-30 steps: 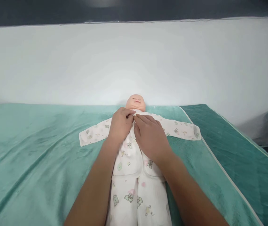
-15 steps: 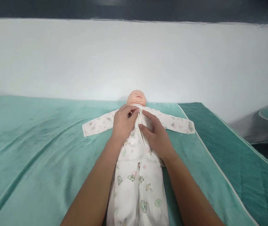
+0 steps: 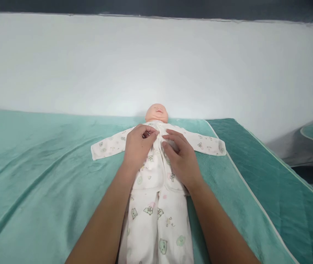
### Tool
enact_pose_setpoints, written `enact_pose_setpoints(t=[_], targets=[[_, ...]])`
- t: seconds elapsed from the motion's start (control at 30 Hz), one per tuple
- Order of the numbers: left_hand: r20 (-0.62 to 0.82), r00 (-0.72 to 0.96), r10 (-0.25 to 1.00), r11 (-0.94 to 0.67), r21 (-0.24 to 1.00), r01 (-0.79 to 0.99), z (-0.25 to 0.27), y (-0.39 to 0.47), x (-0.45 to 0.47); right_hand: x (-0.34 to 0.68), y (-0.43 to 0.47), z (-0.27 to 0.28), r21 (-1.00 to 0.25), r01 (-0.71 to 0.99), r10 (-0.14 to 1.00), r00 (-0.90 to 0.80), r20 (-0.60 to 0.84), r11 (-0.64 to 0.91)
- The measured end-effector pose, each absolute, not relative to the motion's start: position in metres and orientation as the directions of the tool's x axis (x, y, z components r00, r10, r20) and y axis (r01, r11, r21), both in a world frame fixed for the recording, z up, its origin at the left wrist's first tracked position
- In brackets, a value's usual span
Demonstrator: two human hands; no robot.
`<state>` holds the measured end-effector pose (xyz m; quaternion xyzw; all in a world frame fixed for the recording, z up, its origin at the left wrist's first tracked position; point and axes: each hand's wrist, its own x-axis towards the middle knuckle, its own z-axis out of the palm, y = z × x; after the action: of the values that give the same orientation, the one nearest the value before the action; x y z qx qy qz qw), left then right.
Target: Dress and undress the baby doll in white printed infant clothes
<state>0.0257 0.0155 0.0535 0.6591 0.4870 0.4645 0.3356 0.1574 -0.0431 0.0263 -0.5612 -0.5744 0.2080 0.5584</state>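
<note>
Bedroom or childcare training room, can't tell which; teal plush blanket (image 3: 35, 190) spread right up against a white wall (image 3: 90, 62). Baby doll (image 3: 157, 113) lying on it, too.

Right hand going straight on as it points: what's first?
Probably the fingers of the left hand, at the front of the white animal-print cloth jacket. Depth unclear; the right hand may brush the jacket first.

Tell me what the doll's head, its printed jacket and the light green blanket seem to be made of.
Doll's head: probably vinyl or similar plastic, smooth with a faint sheen and a moulded look.
Printed jacket: soft matte cloth, perhaps cotton, going by its creases; the weave is too fine to tell.
Light green blanket: likely plush or fleece, with soft folds and patchy, nap-like shading.
</note>
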Motion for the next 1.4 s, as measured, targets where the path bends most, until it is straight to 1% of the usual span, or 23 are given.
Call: enact_pose_setpoints(t=[0.1,0.2,0.3,0.53,0.7,0.87,0.97,1.2,1.27,1.4], targets=[[0.292,0.085,0.953,-0.303,0.890,0.340,0.053,0.015,0.025,0.161,-0.041,0.026,-0.918,0.311,0.905,0.265,0.332,0.246],[0.300,0.079,0.951,-0.308,0.884,0.353,0.053,0.012,0.025,0.167,-0.037,0.025,-0.960,0.188,0.940,0.234,0.247,0.206],[0.297,0.084,0.951,-0.306,0.880,0.363,0.053,0.009,0.024,0.171,-0.035,0.022,-0.968,0.136,0.953,0.194,0.234,0.210],[0.279,0.062,0.958,-0.282,0.885,0.371,0.052,0.007,0.024,0.170,-0.033,0.016,-0.883,0.295,0.894,0.157,0.421,0.364],[0.262,0.070,0.963,-0.266,0.864,0.428,0.056,0.007,0.026,0.170,-0.034,0.014,-0.872,0.315,0.891,0.135,0.433,0.376],[0.174,0.172,0.970,-0.235,0.860,0.453,0.063,0.005,0.021,0.171,-0.034,0.012,-0.858,0.345,0.887,0.127,0.444,0.380],[0.161,0.208,0.965,-0.240,0.864,0.442,0.063,0.006,0.019,0.171,-0.034,0.012,-0.852,0.348,0.884,0.118,0.453,0.390],[0.232,0.140,0.962,-0.271,0.862,0.428,0.058,0.006,0.030,0.173,-0.032,0.011,-0.842,0.277,0.859,0.092,0.503,0.463],[0.216,0.130,0.968,-0.251,0.875,0.413,0.059,0.006,0.033,0.172,-0.032,0.011,-0.837,0.276,0.855,0.090,0.512,0.472],[0.187,0.162,0.969,-0.236,0.895,0.378,0.061,0.006,0.032,0.168,-0.035,0.013,-0.822,0.321,0.840,0.121,0.529,0.471]])
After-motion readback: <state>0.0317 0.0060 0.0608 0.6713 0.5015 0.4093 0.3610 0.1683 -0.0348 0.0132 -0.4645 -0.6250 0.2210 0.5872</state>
